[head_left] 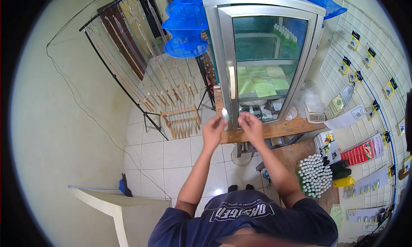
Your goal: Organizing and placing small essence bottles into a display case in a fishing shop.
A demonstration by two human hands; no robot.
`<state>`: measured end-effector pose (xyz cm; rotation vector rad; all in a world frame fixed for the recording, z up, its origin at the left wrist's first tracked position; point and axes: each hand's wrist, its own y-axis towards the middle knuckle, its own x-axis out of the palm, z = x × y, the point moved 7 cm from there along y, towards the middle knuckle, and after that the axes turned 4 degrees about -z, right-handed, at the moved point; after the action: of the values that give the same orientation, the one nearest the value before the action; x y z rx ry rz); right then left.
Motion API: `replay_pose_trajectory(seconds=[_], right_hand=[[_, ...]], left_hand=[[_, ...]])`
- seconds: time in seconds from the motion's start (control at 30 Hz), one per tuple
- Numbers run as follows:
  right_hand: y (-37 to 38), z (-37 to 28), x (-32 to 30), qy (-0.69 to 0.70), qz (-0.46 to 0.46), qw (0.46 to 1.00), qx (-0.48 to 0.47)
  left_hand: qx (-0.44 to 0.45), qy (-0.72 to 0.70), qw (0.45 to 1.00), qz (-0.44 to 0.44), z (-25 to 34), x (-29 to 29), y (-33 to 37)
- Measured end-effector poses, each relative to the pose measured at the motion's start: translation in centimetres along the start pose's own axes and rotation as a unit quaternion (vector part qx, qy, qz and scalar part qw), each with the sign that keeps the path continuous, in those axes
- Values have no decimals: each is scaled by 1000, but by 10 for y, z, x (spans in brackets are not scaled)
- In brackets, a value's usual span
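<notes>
My left hand (213, 130) is raised in front of the glass cabinet (227, 37), its fingers closed round a small pale bottle (225, 114) with a whitish top. Close by on the right, my right hand (252, 126) has its fingers curled into a pinch; whatever is between them, if anything, is too small to make out. A short gap separates the two hands. Beneath them lies the edge of a wooden table (257, 134) on which the cabinet stands. Its framed glass door appears closed, with green packets (264, 87) and green bottles (285, 34) behind it.
Many white-capped bottles (314, 175) crowd a brown surface at my right, beside a yellow bottle (343, 182). A small scale (316, 117) sits right of the cabinet. Fishing rods (146, 54) hang on a black rack at left, near blue nets (185, 24). A bucket (241, 156) stands below the table.
</notes>
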<state>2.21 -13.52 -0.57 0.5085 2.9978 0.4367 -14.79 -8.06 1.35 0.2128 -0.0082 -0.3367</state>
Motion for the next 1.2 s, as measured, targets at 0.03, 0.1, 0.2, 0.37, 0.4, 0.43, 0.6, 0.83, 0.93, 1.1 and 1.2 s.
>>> replay_pose_trajectory(seconds=[0.03, 0.1, 0.2, 0.37, 0.4, 0.43, 0.6, 0.83, 0.93, 1.1, 1.2], right_hand=[[17, -15, -4, -3, 30, 999, -37], [45, -47, -5, -9, 60, 995, -74], [68, -94, 6, -66, 88, 984, -144], [81, -92, 21, -37, 39, 991, -121], [79, -97, 24, -61, 35, 989, -128], [77, -100, 23, -93, 38, 985, -140], [58, -109, 17, -128, 47, 978, -157], [-50, -103, -42, -41, 70, 992, -93], [-109, -113, -87, -58, 208, 958, -188], [-159, -116, -189, -163, 431, 861, -218], [-168, -119, -254, -224, 457, 831, -223]], left_hand=[[25, -3, 1000, 6, 29, 1, 10], [49, -9, 999, 13, 66, 2, 28], [88, -36, 995, 1, 90, 4, 47], [112, -70, 990, 57, 78, 9, 62], [113, -83, 988, 67, 73, 8, 62], [111, -95, 987, 66, 74, 11, 61], [72, -77, 991, 77, 71, 12, 60], [57, -80, 993, 67, 70, 16, 59], [75, -94, 989, 88, 72, 14, 54], [70, -61, 990, 102, 78, 16, 53], [85, -59, 990, 94, 77, 23, 57]])
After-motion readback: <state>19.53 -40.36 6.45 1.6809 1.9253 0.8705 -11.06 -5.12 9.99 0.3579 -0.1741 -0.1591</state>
